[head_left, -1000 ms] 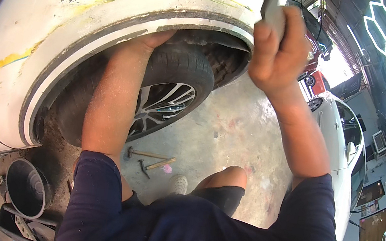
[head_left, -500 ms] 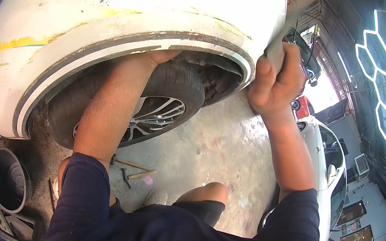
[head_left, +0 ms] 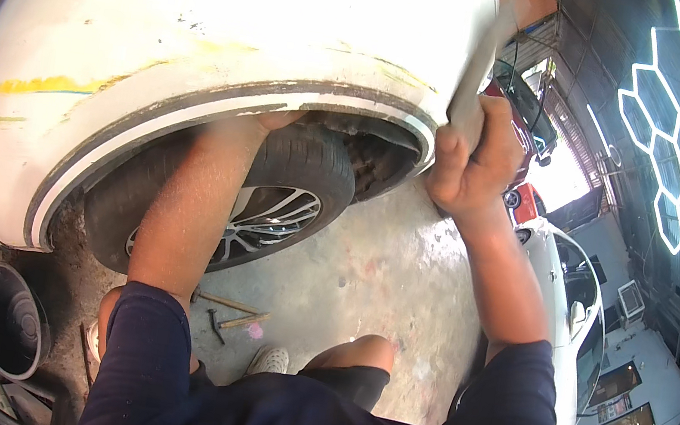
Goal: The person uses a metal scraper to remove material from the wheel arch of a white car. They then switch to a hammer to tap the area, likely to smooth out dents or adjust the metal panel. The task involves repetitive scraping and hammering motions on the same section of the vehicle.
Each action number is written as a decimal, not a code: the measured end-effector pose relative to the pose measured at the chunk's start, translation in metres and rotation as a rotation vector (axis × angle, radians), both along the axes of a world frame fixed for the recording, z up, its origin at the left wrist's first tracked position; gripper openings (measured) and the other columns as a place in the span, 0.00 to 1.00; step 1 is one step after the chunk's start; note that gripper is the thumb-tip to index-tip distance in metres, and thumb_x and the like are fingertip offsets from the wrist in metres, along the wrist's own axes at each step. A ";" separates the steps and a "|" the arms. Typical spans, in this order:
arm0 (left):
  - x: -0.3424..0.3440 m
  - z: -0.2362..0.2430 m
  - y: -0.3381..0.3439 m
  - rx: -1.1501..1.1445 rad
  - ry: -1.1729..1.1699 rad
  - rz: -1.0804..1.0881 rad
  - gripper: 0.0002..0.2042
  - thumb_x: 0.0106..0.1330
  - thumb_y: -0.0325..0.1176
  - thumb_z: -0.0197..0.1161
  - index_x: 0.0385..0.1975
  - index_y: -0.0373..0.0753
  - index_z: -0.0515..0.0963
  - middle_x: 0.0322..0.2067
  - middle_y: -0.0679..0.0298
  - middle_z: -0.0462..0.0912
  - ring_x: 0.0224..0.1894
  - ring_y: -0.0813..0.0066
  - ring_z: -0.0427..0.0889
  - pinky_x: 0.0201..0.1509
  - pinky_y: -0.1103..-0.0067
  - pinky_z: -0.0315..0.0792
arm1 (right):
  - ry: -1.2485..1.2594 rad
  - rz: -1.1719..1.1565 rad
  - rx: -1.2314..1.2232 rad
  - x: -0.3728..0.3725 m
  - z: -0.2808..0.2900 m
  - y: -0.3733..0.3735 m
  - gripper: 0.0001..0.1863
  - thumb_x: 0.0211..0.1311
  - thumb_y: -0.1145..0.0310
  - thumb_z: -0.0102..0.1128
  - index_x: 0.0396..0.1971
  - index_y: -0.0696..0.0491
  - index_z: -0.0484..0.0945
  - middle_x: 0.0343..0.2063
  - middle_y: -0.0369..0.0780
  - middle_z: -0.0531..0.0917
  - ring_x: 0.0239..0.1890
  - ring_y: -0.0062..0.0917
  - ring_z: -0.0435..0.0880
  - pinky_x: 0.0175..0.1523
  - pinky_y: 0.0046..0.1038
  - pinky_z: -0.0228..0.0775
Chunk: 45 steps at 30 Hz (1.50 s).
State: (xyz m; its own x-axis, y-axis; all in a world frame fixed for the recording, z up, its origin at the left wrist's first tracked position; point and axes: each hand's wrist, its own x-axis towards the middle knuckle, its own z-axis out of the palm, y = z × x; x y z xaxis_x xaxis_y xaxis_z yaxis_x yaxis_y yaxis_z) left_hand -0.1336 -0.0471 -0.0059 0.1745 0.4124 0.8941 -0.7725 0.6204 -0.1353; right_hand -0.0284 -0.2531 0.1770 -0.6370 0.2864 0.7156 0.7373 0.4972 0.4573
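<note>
A white car body panel with yellow scuffs and a dark-edged wheel arch fills the upper left. Under the arch sits a black tyre on a silver spoked wheel. My left hand reaches up into the gap above the tyre; its fingers are hidden behind the arch lip. At the panel's right edge, my right hand is closed round a flat grey metal bar. The bar points upward, and its far end is smeared by motion.
Hammers with wooden handles lie on the concrete floor near my shoe. A black bucket stands at lower left. Another white car is parked on the right, with a red car farther off.
My right hand has shifted slightly left and down with the bar, more of which now shows. The car appears slightly lower in view. My left hand stays under the arch.
</note>
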 end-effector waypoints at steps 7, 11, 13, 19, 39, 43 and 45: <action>-0.003 0.011 -0.017 -0.086 -0.051 -0.150 0.28 0.82 0.54 0.46 0.63 0.34 0.75 0.61 0.47 0.81 0.60 0.50 0.82 0.66 0.53 0.79 | -0.027 -0.045 0.014 0.017 0.006 0.002 0.19 0.67 0.55 0.66 0.36 0.59 0.78 0.24 0.48 0.82 0.22 0.44 0.82 0.28 0.41 0.73; 0.000 0.021 -0.016 -0.115 -0.002 -0.213 0.28 0.82 0.53 0.46 0.63 0.34 0.75 0.61 0.46 0.81 0.60 0.50 0.82 0.66 0.53 0.78 | -0.144 -0.581 -0.147 0.017 0.009 0.002 0.17 0.69 0.57 0.66 0.39 0.58 0.79 0.24 0.49 0.83 0.24 0.44 0.85 0.31 0.37 0.75; 0.002 0.024 -0.018 -0.146 0.006 -0.239 0.28 0.82 0.53 0.45 0.62 0.34 0.75 0.61 0.46 0.81 0.61 0.50 0.82 0.66 0.53 0.78 | 0.070 -0.293 -0.028 0.016 0.008 0.000 0.17 0.70 0.56 0.66 0.39 0.58 0.78 0.22 0.48 0.82 0.24 0.47 0.84 0.31 0.43 0.74; 0.002 0.037 -0.029 -0.247 0.150 -0.295 0.27 0.82 0.53 0.45 0.62 0.34 0.75 0.60 0.46 0.81 0.61 0.51 0.81 0.67 0.54 0.77 | -0.092 -0.478 -0.109 0.020 0.004 -0.001 0.17 0.72 0.57 0.64 0.41 0.59 0.78 0.21 0.47 0.82 0.24 0.44 0.84 0.32 0.37 0.74; 0.012 0.038 -0.034 -0.436 0.313 -0.271 0.23 0.83 0.49 0.45 0.61 0.37 0.74 0.59 0.52 0.80 0.61 0.57 0.79 0.69 0.58 0.75 | -0.148 -0.443 -0.198 0.028 -0.014 -0.008 0.18 0.71 0.58 0.66 0.42 0.60 0.77 0.24 0.50 0.82 0.24 0.47 0.84 0.33 0.41 0.75; 0.021 0.035 -0.037 -0.605 0.345 -0.279 0.23 0.83 0.48 0.45 0.61 0.36 0.74 0.61 0.51 0.79 0.64 0.56 0.78 0.69 0.57 0.75 | 0.110 -0.214 -0.156 0.029 -0.014 -0.011 0.20 0.71 0.56 0.65 0.42 0.60 0.77 0.19 0.49 0.80 0.24 0.48 0.84 0.31 0.42 0.74; 0.024 0.026 -0.032 -0.482 0.314 -0.273 0.24 0.83 0.49 0.45 0.63 0.34 0.72 0.62 0.49 0.78 0.65 0.55 0.78 0.71 0.57 0.74 | 0.090 -0.277 -0.214 0.032 -0.012 -0.011 0.21 0.72 0.53 0.64 0.40 0.60 0.77 0.18 0.48 0.79 0.23 0.45 0.84 0.30 0.40 0.73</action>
State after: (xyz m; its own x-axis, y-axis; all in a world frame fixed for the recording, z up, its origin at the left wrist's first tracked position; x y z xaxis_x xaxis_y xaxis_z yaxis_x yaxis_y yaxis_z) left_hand -0.1092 -0.0794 0.0201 0.5535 0.6596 0.5085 -0.6437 0.7262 -0.2414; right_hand 0.0039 -0.2643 0.1654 -0.4513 0.5889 0.6704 0.8901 0.3499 0.2919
